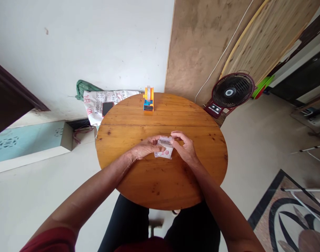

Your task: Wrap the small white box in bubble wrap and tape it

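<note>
A small, pale, see-through packet (165, 152) with reddish marks is held above the middle of the round wooden table (154, 182). My left hand (149, 147) grips its left side, the thumb lying across the front. At the packet's upper right corner is my right hand (184, 147), its thumb and fingers bent around the edge. What is inside the packet is too small to make out. An orange and blue tape dispenser (148, 99) stands near the table's far edge, away from both hands.
Behind the table's far left edge lie a printed white sack (93, 101), a dark flat object (107, 107) and a green bag (87, 89). A round fan or heater (229, 91) stands beyond the far right edge. A wall borders the far side.
</note>
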Motion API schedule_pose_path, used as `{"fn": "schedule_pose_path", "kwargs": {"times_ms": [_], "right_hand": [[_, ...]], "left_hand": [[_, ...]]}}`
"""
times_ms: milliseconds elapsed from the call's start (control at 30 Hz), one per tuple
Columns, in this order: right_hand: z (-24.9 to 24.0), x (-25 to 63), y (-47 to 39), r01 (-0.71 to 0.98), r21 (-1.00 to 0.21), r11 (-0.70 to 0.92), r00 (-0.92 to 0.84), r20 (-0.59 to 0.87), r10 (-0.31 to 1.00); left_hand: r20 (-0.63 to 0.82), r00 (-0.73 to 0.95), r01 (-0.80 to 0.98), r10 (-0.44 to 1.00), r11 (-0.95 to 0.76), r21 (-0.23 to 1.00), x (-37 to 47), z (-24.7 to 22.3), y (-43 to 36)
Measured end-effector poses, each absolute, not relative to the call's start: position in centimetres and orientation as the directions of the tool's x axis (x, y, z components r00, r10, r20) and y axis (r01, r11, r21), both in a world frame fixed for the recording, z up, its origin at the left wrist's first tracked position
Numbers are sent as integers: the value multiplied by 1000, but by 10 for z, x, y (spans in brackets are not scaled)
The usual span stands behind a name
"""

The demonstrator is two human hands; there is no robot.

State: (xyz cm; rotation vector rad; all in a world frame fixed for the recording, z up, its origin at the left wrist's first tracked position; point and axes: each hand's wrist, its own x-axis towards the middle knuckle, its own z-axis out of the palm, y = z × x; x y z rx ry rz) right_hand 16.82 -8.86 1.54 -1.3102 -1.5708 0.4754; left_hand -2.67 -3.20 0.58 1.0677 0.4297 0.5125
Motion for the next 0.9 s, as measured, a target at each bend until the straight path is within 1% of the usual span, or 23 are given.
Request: {"fn": "schedule_pose_path", "kwargs": {"times_ms": [200, 367, 467, 600, 800, 900], "right_hand": [[29, 169, -86, 555, -733, 393, 49, 501, 864], [43, 170, -84, 624, -654, 427, -59, 506, 861], [51, 169, -86, 684, -588, 433, -149, 468, 871], [57, 164, -92, 738, -493, 462, -243, 445, 862], [50, 155, -108, 807, -320, 496, -286, 524, 802], [43, 152, -117, 818, -289, 497, -283, 549, 786]], "left_hand": [[-66, 813, -195, 579, 376, 906, -27, 9, -34], [-25, 836, -194, 549, 337, 921, -27, 8, -34], [-18, 850, -183, 527, 327, 927, -27, 7, -34], [-40, 829, -179, 558, 333, 926, -27, 8, -34], [-81, 810, -165, 581, 358, 919, -28, 6, -33], [-103, 795, -170, 598, 382, 908, -29, 3, -31]]}}
